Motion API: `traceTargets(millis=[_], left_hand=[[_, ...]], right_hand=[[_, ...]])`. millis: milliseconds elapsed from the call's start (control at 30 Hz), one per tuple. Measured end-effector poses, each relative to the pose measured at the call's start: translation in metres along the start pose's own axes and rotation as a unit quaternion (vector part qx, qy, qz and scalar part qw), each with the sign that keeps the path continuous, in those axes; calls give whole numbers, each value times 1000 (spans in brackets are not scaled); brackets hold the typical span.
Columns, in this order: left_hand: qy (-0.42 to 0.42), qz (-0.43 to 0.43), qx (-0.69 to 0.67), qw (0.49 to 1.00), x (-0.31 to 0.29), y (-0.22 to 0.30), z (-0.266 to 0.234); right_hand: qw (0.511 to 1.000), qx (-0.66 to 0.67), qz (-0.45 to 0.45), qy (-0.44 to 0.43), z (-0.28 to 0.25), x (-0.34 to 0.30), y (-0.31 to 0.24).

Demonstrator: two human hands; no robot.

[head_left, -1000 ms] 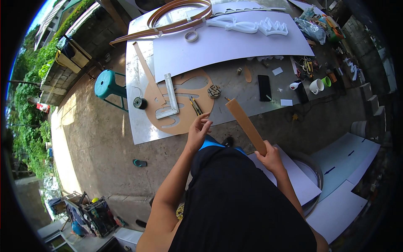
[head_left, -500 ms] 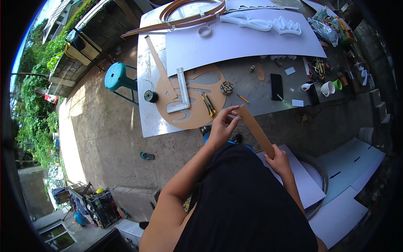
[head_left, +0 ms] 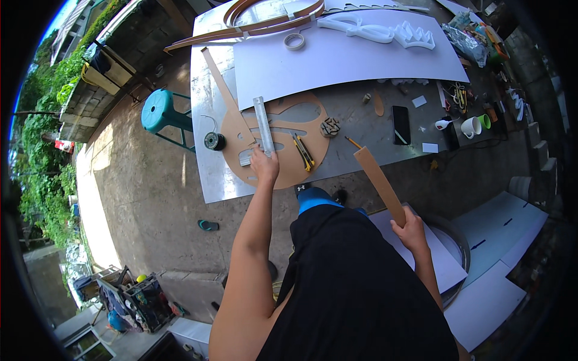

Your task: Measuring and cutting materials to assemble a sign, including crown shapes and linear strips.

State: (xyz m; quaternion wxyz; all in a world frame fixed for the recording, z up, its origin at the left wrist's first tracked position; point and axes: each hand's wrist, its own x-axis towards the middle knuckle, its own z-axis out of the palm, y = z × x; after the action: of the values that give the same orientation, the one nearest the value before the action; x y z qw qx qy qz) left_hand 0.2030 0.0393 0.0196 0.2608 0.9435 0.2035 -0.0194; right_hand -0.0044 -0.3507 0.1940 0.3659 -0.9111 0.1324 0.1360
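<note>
My left hand (head_left: pixel 264 165) is over the corner of a metal try square (head_left: pixel 262 117), its fingers closed on it. The square lies on a round brown board with cut-out shapes (head_left: pixel 292 169). My right hand (head_left: pixel 410 230) grips the lower end of a flat brown strip (head_left: pixel 380 183), which slants up toward the table edge. A small hole shows near its upper end. Beside the square on the board are two yellow-and-black utility knives (head_left: pixel 304 153) and a bundle of short dark pieces (head_left: pixel 329 127). A longer brown strip (head_left: pixel 223 84) runs from the board toward the back left.
A wire spool (head_left: pixel 214 141), a pencil (head_left: pixel 353 142), a phone (head_left: pixel 400 125) and a white mug (head_left: pixel 470 127) are on the table. Farther back lie a white sheet (head_left: pixel 355 66), a tape roll (head_left: pixel 294 41) and bent brown strips (head_left: pixel 265 29). A green stool (head_left: pixel 159 111) stands left.
My left hand has left the brown strip's upper end and moved left onto the try square. The strip stays in my right hand, shifted slightly to the right.
</note>
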Motion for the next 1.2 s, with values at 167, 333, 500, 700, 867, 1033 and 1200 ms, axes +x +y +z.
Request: traceTargets(millis=[167, 333, 500, 700, 867, 1033, 1200], left_hand=[[-21, -25, 56, 998, 51, 12, 10], [-94, -25, 67, 993, 71, 6, 19], [-183, -39, -196, 963, 87, 5, -5], [-346, -78, -623, 697, 59, 59, -106], [-372, -99, -751, 536, 18, 112, -145], [-354, -114, -815, 445, 10, 129, -185], [-343, -63, -840, 415, 8, 129, -224]], right_hand=[[999, -17, 39, 2, 4, -7, -25], [997, -23, 68, -9, 21, -2, -53], [998, 7, 68, 7, 40, 15, -87], [992, 78, 56, 81, 60, 59, -152], [981, 163, -45, 96, 62, 85, -233], [971, 208, -88, 79, 55, 90, -292], [969, 198, -145, 40, 46, 93, -313]])
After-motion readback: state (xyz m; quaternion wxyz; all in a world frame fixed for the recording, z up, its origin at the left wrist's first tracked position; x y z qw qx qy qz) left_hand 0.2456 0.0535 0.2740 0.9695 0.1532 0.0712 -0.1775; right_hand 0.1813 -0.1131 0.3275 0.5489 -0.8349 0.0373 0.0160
